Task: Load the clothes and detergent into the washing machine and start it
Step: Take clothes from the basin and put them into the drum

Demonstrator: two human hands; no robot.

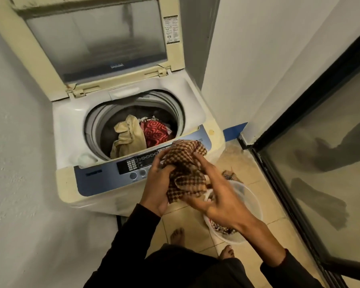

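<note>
A top-loading washing machine (71,129) stands with its lid (96,42) raised. In the drum lie a beige cloth (129,134) and a red patterned cloth (156,133). Both my hands hold a bunched brown checked cloth (185,169) just above the front right of the control panel (131,165). My left hand (156,188) grips it from the left and below. My right hand (214,190) grips it from the right. No detergent is in view.
A translucent white bucket (252,206) with more clothes stands on the tiled floor to the right of the machine, under my right arm. White walls close in on the left and behind. A dark-framed glass door (299,154) runs along the right. My bare feet are below.
</note>
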